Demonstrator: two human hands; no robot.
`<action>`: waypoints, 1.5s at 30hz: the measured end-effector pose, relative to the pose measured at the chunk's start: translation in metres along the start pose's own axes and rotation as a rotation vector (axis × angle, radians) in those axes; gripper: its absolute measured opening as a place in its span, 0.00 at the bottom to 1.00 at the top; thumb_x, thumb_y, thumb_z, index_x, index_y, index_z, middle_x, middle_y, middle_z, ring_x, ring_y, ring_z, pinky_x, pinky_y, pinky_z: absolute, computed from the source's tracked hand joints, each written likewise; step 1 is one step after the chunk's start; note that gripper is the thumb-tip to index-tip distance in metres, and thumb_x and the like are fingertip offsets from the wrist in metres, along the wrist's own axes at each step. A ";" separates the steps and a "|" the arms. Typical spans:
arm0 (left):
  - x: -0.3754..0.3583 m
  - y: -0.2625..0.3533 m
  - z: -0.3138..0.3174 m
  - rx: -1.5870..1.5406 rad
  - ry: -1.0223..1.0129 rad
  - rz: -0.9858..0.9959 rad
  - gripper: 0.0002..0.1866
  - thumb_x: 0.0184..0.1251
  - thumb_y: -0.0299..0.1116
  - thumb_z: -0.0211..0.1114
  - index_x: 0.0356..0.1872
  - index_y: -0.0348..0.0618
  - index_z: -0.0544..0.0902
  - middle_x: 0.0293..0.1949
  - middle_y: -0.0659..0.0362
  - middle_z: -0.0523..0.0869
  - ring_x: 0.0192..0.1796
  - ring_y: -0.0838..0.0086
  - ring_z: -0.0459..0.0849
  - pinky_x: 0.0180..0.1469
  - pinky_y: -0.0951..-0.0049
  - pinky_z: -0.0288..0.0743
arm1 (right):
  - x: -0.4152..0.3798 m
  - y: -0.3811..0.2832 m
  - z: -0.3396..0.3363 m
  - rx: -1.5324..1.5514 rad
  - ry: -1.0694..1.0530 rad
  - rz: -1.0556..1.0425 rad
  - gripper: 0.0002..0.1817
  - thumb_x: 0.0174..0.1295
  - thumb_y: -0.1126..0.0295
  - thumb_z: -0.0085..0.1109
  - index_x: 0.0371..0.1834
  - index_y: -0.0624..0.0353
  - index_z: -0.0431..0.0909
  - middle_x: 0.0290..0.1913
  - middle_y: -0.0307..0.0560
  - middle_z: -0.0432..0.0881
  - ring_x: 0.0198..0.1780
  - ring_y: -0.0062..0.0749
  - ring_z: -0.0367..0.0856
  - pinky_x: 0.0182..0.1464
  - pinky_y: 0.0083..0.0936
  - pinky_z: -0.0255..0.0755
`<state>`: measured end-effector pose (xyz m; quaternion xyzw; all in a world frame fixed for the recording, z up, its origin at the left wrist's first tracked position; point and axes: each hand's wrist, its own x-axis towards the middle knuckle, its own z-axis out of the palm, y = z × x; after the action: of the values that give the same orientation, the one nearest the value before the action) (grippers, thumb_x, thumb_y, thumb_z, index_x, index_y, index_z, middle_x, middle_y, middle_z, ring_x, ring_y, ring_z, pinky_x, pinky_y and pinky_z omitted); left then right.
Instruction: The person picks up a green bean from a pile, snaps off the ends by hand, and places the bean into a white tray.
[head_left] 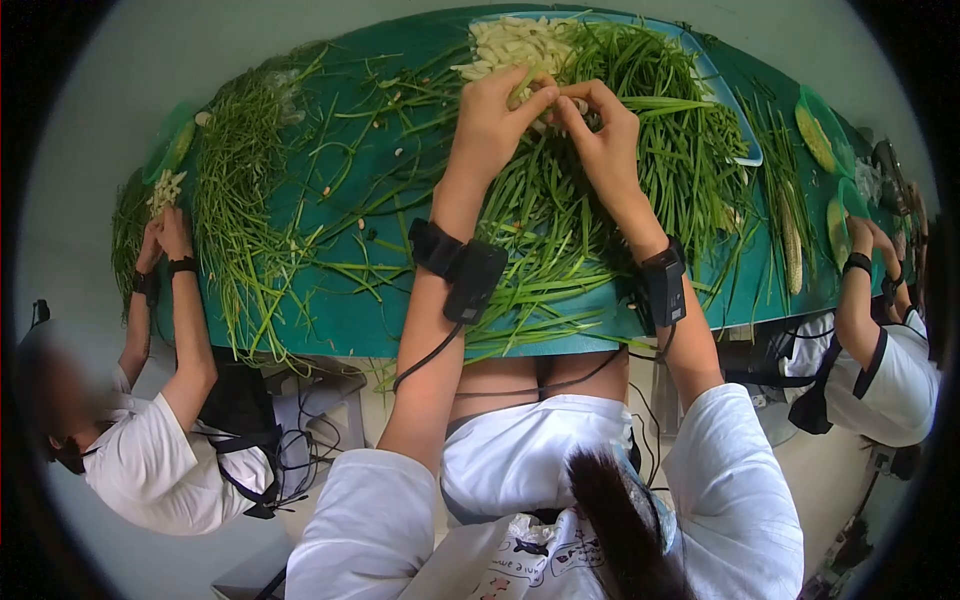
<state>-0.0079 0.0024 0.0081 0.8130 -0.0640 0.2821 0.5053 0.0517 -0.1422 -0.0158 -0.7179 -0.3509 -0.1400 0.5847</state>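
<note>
My left hand (492, 118) and right hand (598, 122) pinch one pale clove (549, 96) between fingertips, steadying it above the green stalks (560, 215) for peeling.

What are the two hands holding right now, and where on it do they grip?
Left hand and right hand pinch a thin green stalk between their fingertips, above the pile of stalks. Which part of it they grip cannot be told.

Bright, even daylight with soft shadows; strong fisheye bending curves the worktop (340, 320), corners go black, and edges look slightly blurred.
</note>
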 end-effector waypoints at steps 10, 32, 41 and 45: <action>0.000 0.006 0.009 -0.039 0.015 0.034 0.13 0.63 0.32 0.66 0.46 0.38 0.85 0.34 0.58 0.86 0.33 0.80 0.78 0.36 0.75 0.72 | 0.001 -0.009 -0.003 0.113 0.045 0.048 0.07 0.64 0.71 0.58 0.34 0.64 0.77 0.27 0.42 0.83 0.30 0.20 0.79 0.33 0.19 0.70; -0.001 0.012 0.007 -0.017 0.107 0.052 0.11 0.59 0.33 0.70 0.38 0.37 0.85 0.25 0.66 0.75 0.26 0.83 0.63 0.26 0.79 0.58 | 0.002 0.000 -0.001 0.080 0.085 -0.004 0.07 0.62 0.71 0.59 0.33 0.65 0.76 0.26 0.43 0.80 0.28 0.19 0.72 0.30 0.20 0.66; -0.001 0.000 0.005 -0.058 0.039 -0.049 0.09 0.60 0.32 0.70 0.38 0.38 0.85 0.30 0.67 0.82 0.26 0.86 0.66 0.27 0.81 0.59 | 0.001 0.000 -0.001 0.043 0.071 -0.013 0.07 0.63 0.71 0.59 0.33 0.64 0.76 0.26 0.43 0.81 0.27 0.20 0.74 0.29 0.20 0.66; 0.001 0.003 0.007 -0.060 0.094 0.013 0.11 0.59 0.32 0.71 0.39 0.39 0.84 0.30 0.67 0.82 0.26 0.87 0.66 0.27 0.81 0.60 | 0.002 -0.001 -0.001 0.044 0.074 -0.043 0.07 0.63 0.72 0.59 0.33 0.64 0.76 0.26 0.43 0.81 0.26 0.20 0.75 0.28 0.19 0.66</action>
<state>-0.0056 -0.0045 0.0089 0.7828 -0.0542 0.3212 0.5302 0.0523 -0.1422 -0.0133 -0.6915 -0.3472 -0.1713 0.6098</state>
